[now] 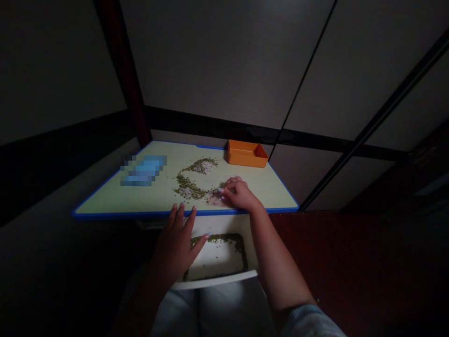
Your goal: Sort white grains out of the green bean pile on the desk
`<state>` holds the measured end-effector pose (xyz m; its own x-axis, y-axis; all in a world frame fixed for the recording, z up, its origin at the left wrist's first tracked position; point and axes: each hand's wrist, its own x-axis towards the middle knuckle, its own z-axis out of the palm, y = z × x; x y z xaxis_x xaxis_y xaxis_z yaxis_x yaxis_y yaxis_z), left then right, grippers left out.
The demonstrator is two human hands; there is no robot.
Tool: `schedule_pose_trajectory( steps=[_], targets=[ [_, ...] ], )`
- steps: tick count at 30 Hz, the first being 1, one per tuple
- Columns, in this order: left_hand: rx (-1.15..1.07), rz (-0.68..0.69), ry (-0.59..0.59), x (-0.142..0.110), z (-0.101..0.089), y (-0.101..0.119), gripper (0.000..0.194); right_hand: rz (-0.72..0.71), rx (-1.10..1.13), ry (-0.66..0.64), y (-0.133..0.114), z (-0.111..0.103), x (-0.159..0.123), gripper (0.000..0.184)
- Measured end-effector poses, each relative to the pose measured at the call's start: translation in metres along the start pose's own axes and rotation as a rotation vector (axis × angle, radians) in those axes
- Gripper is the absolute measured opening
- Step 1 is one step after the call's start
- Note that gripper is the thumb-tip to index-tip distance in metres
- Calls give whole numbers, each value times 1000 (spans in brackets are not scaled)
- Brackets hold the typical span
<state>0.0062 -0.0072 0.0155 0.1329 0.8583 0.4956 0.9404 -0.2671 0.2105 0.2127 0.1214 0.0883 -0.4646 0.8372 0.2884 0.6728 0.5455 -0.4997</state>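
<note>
Fingers curled and thumb pressed in, my right hand (240, 194) rests low over the tabletop; anything between its fingertips is too small to make out. Right under it lies a pale pinkish patch (213, 198) of fine bits. To its left, small green grains (182, 181) spread in a curved band, with paler bits mixed in. My left hand (177, 245) is open with its fingers spread, the tips by the table's front edge. It overlaps a white drawer (224, 282) below the tabletop, where more green grains (242, 248) line the inner edges.
The pale yellow-green table (112, 196) has a blue rim. An orange open box (247, 158) stands at its back right, and a blurred-out blue item (144, 170) lies at the left. Behind rise large panels (217, 61); dark red floor (308, 252) shows at right.
</note>
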Motion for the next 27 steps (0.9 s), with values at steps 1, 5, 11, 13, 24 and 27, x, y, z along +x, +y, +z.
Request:
schedule_pose_trajectory(
  steps=[1,5,11,13,24,27],
  targets=[
    [-3,-2,5,0,0,0,68,-6,5,1,0,0,0,25],
    [-7,-7,17,0,0,0,67,-11,-10,-26,-3,2,1,26],
    [-6,-6,19,-1,3,-1,68,105,-101,26,0,1,2,25],
    [-3,-3,18,-1,2,-1,69,138,-100,35,3,-1,1,25],
    [-29,-28,26,-2,3,0,69,118,-74,89,4,3,2,28],
    [-29,-13,50,-2,5,-1,69,71,-29,92,5,3,2,32]
  ],
)
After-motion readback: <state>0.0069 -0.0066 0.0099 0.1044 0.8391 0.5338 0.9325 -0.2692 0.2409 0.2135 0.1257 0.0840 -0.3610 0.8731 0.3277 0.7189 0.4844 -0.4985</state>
